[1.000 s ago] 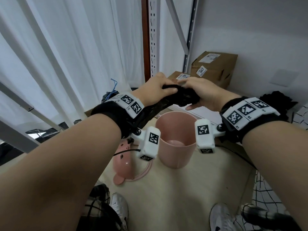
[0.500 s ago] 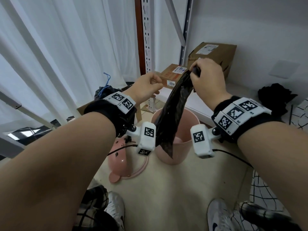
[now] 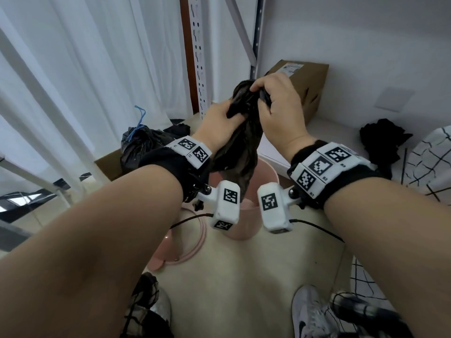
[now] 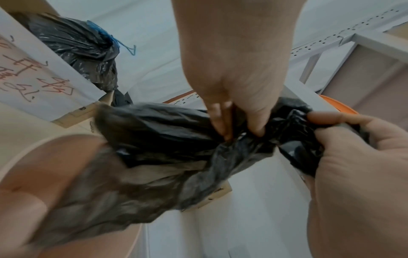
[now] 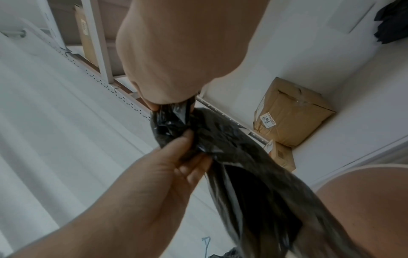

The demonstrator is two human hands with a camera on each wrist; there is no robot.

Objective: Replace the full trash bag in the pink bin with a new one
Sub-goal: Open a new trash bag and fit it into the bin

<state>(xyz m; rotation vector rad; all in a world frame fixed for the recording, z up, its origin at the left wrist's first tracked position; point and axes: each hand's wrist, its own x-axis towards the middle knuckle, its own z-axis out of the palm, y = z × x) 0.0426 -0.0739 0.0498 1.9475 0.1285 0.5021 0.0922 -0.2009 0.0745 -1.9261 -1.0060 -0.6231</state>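
Note:
A new black trash bag (image 3: 244, 147) hangs crumpled above the empty pink bin (image 3: 244, 223). My right hand (image 3: 258, 93) pinches the bag's top end. Just below it, my left hand (image 3: 234, 115) grips the bag between thumb and fingers. In the left wrist view the left hand (image 4: 238, 132) pinches the bag (image 4: 165, 139) beside the right hand (image 4: 331, 139). In the right wrist view the right hand (image 5: 172, 104) holds the top of the bag (image 5: 243, 174) and the left hand (image 5: 189, 153) holds it lower. The full black bag (image 3: 139, 145), tied with blue string, sits in a box at the left.
The pink lid (image 3: 175, 245) lies on the floor left of the bin. Cardboard boxes (image 3: 302, 89) and a metal shelf upright (image 3: 197, 57) stand behind. A white curtain (image 3: 73, 69) hangs at the left; black cloth (image 3: 383, 137) lies at the right. My shoes (image 3: 310, 313) are near the bottom.
A second ago both hands held the bag bunched up. The right hand then lifted it so it hung long, and the left hand has now come back and gripped it.

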